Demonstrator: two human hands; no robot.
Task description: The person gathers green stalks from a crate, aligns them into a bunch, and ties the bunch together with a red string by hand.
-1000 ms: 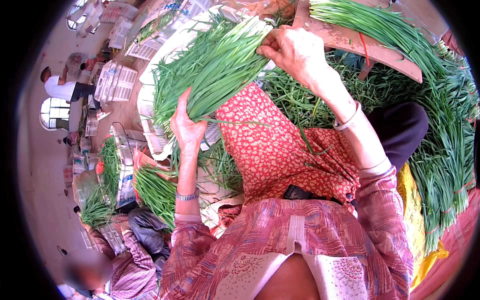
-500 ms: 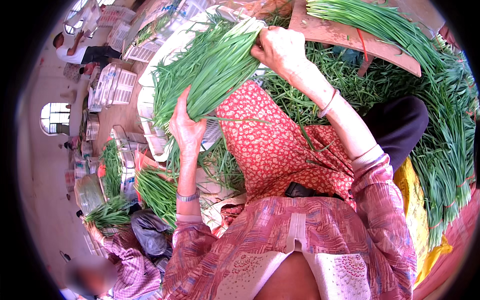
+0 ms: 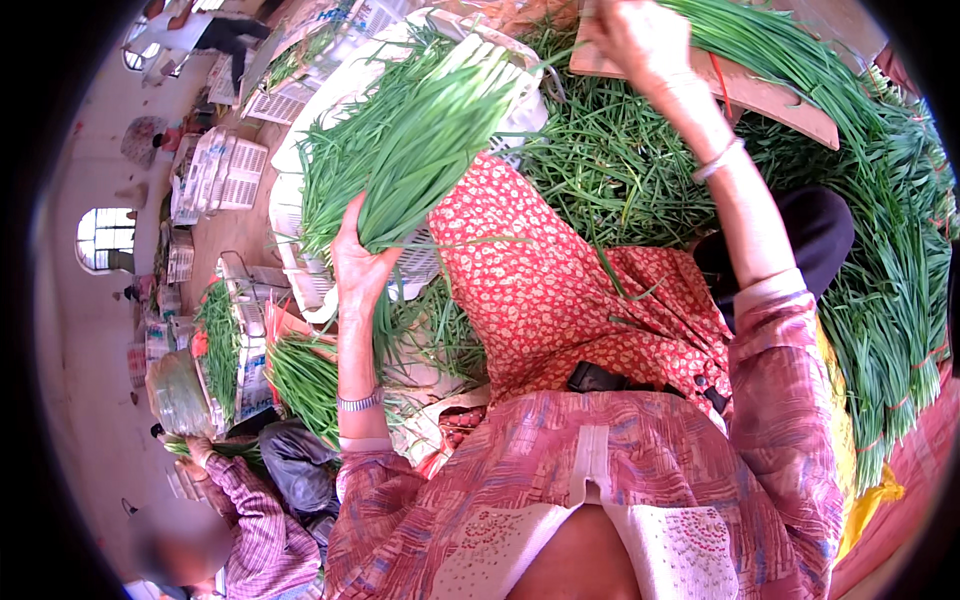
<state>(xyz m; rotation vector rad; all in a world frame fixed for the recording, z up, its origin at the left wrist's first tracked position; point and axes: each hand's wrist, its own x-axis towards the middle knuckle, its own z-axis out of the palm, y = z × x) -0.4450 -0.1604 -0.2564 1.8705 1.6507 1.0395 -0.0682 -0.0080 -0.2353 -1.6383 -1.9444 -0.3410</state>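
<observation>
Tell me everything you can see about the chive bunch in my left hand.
The chive bunch has long, narrow green leaves, partly blurred, and paler stems. It slants, stems toward the upper right, over more greens and a white plastic basket. No tie shows. The left hand cradles its lower, leafy end.

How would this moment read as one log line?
Left hand: holds green leafy bunch; Right hand: near wooden board, grip unclear; Bunch: over white basket; Loose greens: beside red apron

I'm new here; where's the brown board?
In the head view, the brown board is at the top, right of centre, under green stalks, near the right hand.
</observation>
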